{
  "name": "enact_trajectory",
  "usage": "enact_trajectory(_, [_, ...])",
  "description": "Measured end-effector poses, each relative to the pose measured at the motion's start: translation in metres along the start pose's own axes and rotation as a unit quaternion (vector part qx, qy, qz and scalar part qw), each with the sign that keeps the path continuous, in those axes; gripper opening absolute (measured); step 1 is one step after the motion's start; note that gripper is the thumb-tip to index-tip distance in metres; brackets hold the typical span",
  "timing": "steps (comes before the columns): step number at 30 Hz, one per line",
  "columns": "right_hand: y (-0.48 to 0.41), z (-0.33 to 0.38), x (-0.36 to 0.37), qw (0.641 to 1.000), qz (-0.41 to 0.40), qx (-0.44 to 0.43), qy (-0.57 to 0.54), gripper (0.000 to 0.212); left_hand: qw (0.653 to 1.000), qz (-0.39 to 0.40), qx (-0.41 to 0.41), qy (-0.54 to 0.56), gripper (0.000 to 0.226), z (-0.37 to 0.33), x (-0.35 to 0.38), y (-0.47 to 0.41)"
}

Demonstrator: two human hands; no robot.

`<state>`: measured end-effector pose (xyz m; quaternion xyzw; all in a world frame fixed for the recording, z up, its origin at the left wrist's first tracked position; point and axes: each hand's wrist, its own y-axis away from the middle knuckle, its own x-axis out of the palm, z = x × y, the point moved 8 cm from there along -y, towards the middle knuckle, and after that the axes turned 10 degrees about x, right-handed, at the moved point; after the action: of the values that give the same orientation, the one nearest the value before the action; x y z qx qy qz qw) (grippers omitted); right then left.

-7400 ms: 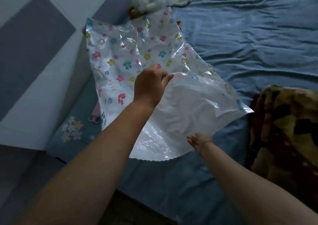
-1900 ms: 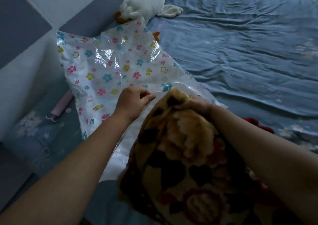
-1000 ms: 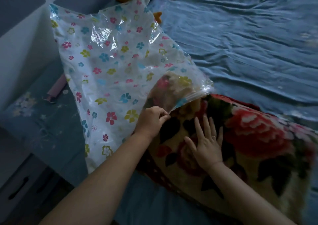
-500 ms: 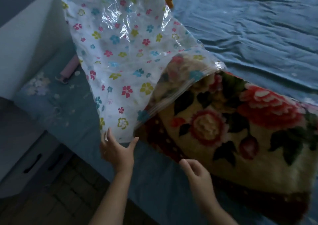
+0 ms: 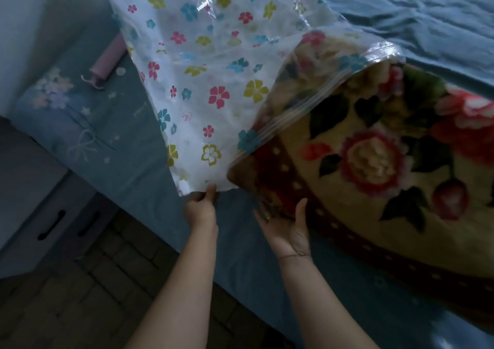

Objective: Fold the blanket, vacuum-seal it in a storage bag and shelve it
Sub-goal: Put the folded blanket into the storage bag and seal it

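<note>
A folded plush blanket (image 5: 374,167) with red and cream roses lies on the bed, its far end inside the mouth of a clear storage bag (image 5: 208,62) printed with small coloured flowers. The bag's mouth edge crosses the blanket diagonally. My left hand (image 5: 201,205) pinches the bag's near lower corner. My right hand (image 5: 283,225) lies palm up with straight fingers against the blanket's near corner, fingertips going under it.
A blue sheet (image 5: 401,14) covers the bed. A pink tube-shaped object (image 5: 107,60) lies on the flowered bedding at the left. A grey drawer unit (image 5: 45,215) stands beside the bed over a dark tiled floor (image 5: 93,295).
My left hand, open below the bag half a second ago, now pinches its corner. My right hand has moved up against the blanket's near corner. The view has shifted closer.
</note>
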<state>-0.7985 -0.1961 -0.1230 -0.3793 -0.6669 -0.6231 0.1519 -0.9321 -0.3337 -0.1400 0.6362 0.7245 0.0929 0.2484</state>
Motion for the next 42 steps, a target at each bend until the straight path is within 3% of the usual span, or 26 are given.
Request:
enact_trajectory(4, [-0.004,-0.004,0.026,0.997,0.076,0.0,-0.028,0.113,0.999,-0.038,0.004,-0.031,0.019,0.015,-0.012,-0.002])
enact_trajectory(11, [-0.025,-0.005,0.073,0.993,0.112,-0.006,-0.043,0.113,0.997,0.013,-0.028,-0.07,0.02,0.045,-0.015,0.052])
enact_trajectory(13, [-0.035,-0.01,0.072,0.995,0.091,0.02,-0.042,0.107,0.998,0.015,-0.031,-0.051,0.022,0.054,-0.011,0.064])
enact_trajectory(16, [-0.037,-0.014,0.045,0.997,-0.006,0.037,0.061,0.076,0.996,0.013,-0.008,-0.091,0.022,0.05,-0.014,0.069])
enact_trajectory(18, [-0.027,-0.011,0.021,0.984,-0.065,0.027,0.164,0.068,0.995,-0.023,0.014,-0.095,0.044,0.035,-0.022,0.075])
enact_trajectory(21, [0.009,0.006,-0.003,0.964,-0.1,0.005,0.245,0.07,0.979,-0.087,0.092,-0.158,0.1,0.006,-0.037,0.095])
enact_trajectory(24, [0.058,0.041,-0.027,0.947,-0.137,-0.036,0.288,0.085,0.923,-0.114,0.251,-0.267,0.104,-0.029,-0.034,0.119])
enact_trajectory(27, [0.124,0.089,-0.061,0.88,-0.229,-0.089,0.407,0.088,0.872,-0.055,0.392,-0.288,0.089,-0.062,0.0,0.135])
enact_trajectory(28, [0.152,0.111,-0.073,0.839,-0.281,-0.128,0.447,0.085,0.856,-0.03,0.426,-0.293,0.083,-0.071,0.015,0.138])
enact_trajectory(30, [0.214,0.158,-0.09,0.724,-0.424,-0.22,0.497,0.071,0.829,0.021,0.469,-0.303,0.074,-0.088,0.046,0.14])
enact_trajectory(31, [0.243,0.179,-0.095,0.685,-0.481,-0.264,0.479,0.066,0.819,0.041,0.482,-0.308,0.072,-0.094,0.061,0.14])
enact_trajectory(32, [0.266,0.199,-0.1,0.677,-0.504,-0.307,0.44,0.067,0.809,0.059,0.493,-0.314,0.07,-0.101,0.075,0.139])
enact_trajectory(34, [0.276,0.237,-0.109,0.712,-0.466,-0.336,0.404,0.094,0.795,0.096,0.505,-0.32,0.069,-0.112,0.102,0.137])
enact_trajectory(36, [0.254,0.27,-0.117,0.794,-0.359,-0.311,0.379,0.123,0.783,0.134,0.504,-0.339,0.068,-0.118,0.125,0.132])
enact_trajectory(38, [0.221,0.277,-0.119,0.856,-0.292,-0.225,0.362,0.107,0.769,0.155,0.501,-0.366,0.065,-0.123,0.141,0.127])
enact_trajectory(39, [0.209,0.274,-0.117,0.868,-0.282,-0.174,0.369,0.097,0.765,0.154,0.503,-0.372,0.062,-0.126,0.146,0.125])
enact_trajectory(42, [0.188,0.272,-0.112,0.858,-0.282,-0.094,0.418,0.08,0.774,0.136,0.498,-0.366,0.044,-0.135,0.153,0.115])
